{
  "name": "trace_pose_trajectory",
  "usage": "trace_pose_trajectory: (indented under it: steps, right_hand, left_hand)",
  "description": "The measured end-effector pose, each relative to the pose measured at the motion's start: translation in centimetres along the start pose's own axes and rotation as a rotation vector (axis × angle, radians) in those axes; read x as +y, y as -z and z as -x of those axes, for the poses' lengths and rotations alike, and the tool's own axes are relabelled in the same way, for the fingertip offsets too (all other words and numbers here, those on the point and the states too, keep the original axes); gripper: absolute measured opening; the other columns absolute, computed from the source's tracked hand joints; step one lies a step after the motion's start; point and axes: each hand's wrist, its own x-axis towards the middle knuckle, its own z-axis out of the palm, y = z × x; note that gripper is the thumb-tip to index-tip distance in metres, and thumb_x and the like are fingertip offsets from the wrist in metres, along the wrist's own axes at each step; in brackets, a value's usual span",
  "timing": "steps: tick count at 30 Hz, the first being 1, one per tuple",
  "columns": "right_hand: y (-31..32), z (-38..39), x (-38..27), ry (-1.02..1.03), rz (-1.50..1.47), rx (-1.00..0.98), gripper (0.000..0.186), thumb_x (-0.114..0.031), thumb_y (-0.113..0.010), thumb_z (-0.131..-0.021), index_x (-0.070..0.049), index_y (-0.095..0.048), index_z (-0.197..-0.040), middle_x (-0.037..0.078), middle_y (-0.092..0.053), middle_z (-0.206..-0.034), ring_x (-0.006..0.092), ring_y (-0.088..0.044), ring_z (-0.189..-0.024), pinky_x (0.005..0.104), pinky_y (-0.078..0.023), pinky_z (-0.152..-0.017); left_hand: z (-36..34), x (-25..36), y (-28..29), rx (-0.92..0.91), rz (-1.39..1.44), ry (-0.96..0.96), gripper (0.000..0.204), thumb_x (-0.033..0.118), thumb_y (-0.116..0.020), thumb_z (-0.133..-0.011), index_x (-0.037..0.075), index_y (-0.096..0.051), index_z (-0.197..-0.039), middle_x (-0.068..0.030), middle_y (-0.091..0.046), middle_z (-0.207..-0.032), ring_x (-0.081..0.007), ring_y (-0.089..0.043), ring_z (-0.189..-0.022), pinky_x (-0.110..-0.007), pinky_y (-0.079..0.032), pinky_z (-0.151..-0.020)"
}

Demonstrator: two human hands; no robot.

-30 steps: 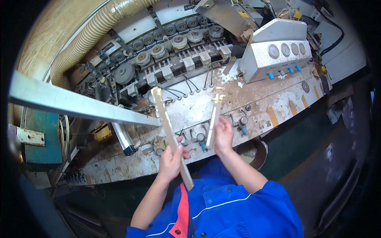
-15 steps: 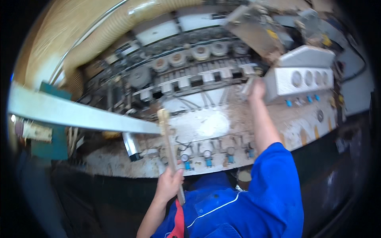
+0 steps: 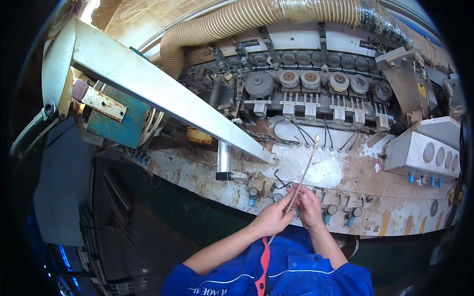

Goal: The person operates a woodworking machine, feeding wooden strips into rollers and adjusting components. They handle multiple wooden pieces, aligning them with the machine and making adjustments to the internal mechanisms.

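Observation:
A thin wooden strip (image 3: 307, 170), pale at its far tip, stands up slantwise in front of my body, nearly edge-on. My left hand (image 3: 274, 217) is closed round its lower part, with the thumb along it. Close against the other side is my right hand (image 3: 311, 209), its bent fingers meeting the strip just above the left hand. Part of those fingertips is hidden behind the strip. Both hands are at the near edge of the machine bed (image 3: 355, 197), over small gauges with blue fittings (image 3: 330, 212).
A light metal beam (image 3: 163, 98) slants across from the upper left to the bed. Behind lie rows of rollers (image 3: 311, 79) and a ribbed hose (image 3: 222, 24). A white box with round holes (image 3: 424, 150) stands at right; a black hex key (image 3: 281, 180) lies near my hands.
My right hand has come back from beside the white box to the strip. The view has shifted, and the strip now shows thin and edge-on, still in my left hand.

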Motion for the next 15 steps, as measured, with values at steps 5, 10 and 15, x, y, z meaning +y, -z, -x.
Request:
trace_pose_trajectory:
  steps: [5, 10, 15]
  right_hand:
    - [2.9, -3.2, 0.0, -0.024, 0.149, 0.429, 0.011, -0.018, -0.058, -0.101, -0.008, -0.055, -0.1, 0.007, -0.066, -0.083, 0.0138, -0.06, -0.072, 0.0297, -0.051, -0.066]
    - [5.9, -6.0, 1.6, 0.058, 0.251, 0.664, 0.011, -0.014, -0.06, -0.101, -0.005, -0.055, -0.104, 0.004, -0.063, -0.082, 0.0107, -0.055, -0.07, 0.0271, -0.046, -0.066]
    - [6.7, -7.7, 6.8, 0.098, 0.166, 0.9, 0.02, -0.007, -0.064, -0.096, -0.002, -0.054, -0.113, 0.002, -0.058, -0.086, 0.0096, -0.053, -0.076, 0.0259, -0.045, -0.068]
  left_hand:
    - [2.8, -2.7, 2.8, -0.017, 0.074, 0.038, 0.045, 0.013, -0.064, -0.097, 0.003, -0.055, -0.14, -0.0118, -0.072, -0.111, -0.0171, -0.069, -0.098, -0.031, -0.055, -0.089]
    - [5.6, -5.9, 12.8, 0.616, 0.348, 0.116, 0.019, 0.008, -0.061, -0.1, -0.002, -0.066, -0.115, -0.0098, -0.072, -0.096, -0.0138, -0.068, -0.083, -0.027, -0.056, -0.073]
    - [-0.7, -7.1, 22.8, 0.779, 0.077, -0.012, 0.014, 0.011, -0.063, -0.1, -0.001, -0.066, -0.107, -0.0069, -0.068, -0.088, -0.0117, -0.063, -0.075, -0.024, -0.052, -0.067]
